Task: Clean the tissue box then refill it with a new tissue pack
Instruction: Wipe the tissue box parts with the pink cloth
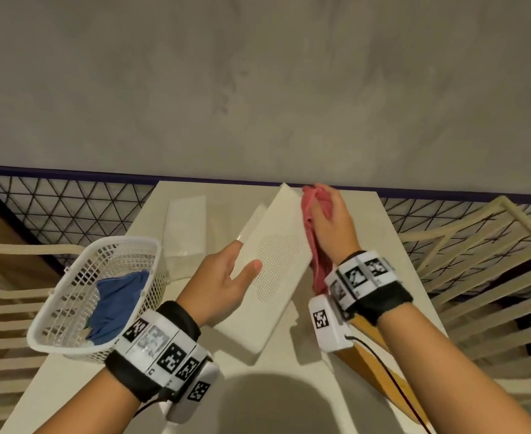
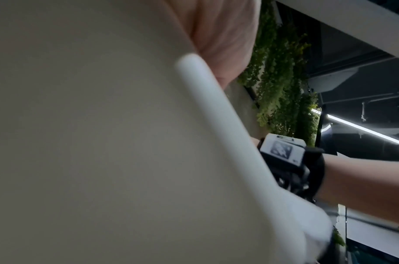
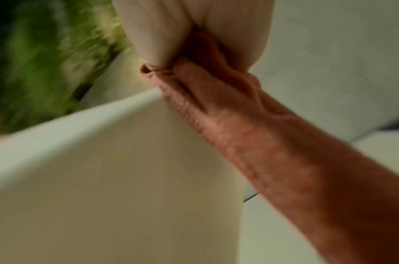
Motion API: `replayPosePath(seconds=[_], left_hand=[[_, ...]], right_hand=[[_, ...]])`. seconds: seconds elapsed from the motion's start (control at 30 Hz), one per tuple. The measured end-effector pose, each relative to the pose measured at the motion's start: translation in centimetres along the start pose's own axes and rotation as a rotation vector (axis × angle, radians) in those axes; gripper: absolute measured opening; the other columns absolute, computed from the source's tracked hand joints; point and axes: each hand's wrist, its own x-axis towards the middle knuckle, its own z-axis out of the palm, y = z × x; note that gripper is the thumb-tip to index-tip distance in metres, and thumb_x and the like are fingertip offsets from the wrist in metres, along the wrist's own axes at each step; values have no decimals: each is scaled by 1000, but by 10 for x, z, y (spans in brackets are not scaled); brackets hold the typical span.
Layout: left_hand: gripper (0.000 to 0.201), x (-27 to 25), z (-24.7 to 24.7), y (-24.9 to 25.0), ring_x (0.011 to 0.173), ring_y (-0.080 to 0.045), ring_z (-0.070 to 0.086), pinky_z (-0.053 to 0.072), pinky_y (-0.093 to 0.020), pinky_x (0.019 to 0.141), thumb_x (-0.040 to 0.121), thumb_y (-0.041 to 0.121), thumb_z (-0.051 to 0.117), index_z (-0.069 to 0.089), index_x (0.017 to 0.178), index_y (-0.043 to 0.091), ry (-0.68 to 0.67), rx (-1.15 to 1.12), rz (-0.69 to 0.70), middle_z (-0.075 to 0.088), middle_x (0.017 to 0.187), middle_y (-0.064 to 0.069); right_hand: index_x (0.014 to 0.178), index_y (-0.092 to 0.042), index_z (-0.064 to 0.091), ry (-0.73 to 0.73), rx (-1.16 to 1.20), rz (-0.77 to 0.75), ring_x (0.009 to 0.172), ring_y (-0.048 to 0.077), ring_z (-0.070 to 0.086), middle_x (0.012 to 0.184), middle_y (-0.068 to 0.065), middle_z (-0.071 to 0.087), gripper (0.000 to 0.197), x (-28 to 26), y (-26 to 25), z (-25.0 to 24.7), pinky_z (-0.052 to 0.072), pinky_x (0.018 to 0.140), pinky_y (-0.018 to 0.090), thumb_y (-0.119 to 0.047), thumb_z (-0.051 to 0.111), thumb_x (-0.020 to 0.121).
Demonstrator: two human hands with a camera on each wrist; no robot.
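Holding the box (image 1: 270, 270) tilted above the table's (image 1: 392, 245) centre, our left hand (image 1: 223, 286) clasping its nine-o'clock edge, our right hand (image 1: 330, 223) pressing a cloth (image 1: 317, 270) at three o'clock: stiff, light, smooth, best gripped by the edges.

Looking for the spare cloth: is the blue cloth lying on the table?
No, the blue cloth sits inside the white basket.

Matt smooth white plastic tissue box (image 1: 270, 264) with perforated patch, soft pink cloth (image 1: 316, 245), white plastic lattice basket (image 1: 70, 296)
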Motion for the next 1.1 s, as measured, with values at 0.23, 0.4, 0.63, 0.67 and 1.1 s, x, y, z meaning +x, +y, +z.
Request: replayPosePath(seconds=[0.23,0.4,0.63,0.67,1.1], left_hand=[[23,-3,-4,3,85,8,62,47,-17,82,67,49,60,55,87,42,73,-147,-48,67,84,32],[57,28,-1,24,81,7,65,49,-8,69,63,-12,73,56,100,28,-41,-428,-66,67,94,13],[60,19,4,15,97,-1,65,52,-16,81,68,-1,75,52,114,30,-148,-528,-104,67,109,8],[60,17,6,16,97,0,64,52,-15,80,71,-3,72,51,116,30,-172,-518,-94,66,110,9],[59,8,4,25,92,4,64,51,-13,79,71,-11,67,51,109,30,-149,-512,-31,65,104,10]], right_hand=[[97,-14,63,-169,215,34,94,8,60,99,1,67,13,0,-45,-34,46,85,19,-10,58,87],[105,-10,62,-215,-202,-472,99,-7,48,106,-4,60,26,-39,-45,-9,30,88,-4,-11,60,79],[125,-22,44,-211,-544,-354,126,9,17,136,2,31,52,-57,-8,-9,9,108,25,-48,29,83],[125,-22,43,-159,-589,-303,121,9,18,132,4,29,55,-57,-8,-7,9,102,23,-51,25,81],[122,-11,52,-169,-383,-271,114,29,36,124,12,44,34,-14,-22,10,26,103,25,-21,42,92]])
